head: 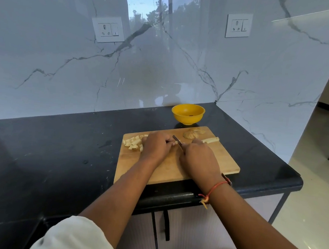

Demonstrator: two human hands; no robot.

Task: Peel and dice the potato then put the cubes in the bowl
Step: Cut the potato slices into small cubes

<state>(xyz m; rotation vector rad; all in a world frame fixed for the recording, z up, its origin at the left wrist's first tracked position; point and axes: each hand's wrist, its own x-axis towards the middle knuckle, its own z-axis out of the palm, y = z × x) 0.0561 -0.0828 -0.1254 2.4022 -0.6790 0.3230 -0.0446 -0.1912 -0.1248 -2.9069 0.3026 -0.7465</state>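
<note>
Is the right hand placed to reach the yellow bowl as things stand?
Likely yes: the bowl stands just past the board, only peels between, though the right hand grips the knife.

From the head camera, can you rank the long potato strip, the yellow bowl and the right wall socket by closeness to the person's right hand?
1. Potato strip: on the cutting board, just beyond the right hand.
2. Yellow bowl: on the counter behind the board.
3. Wall socket: high on the wall, upper right.
</note>
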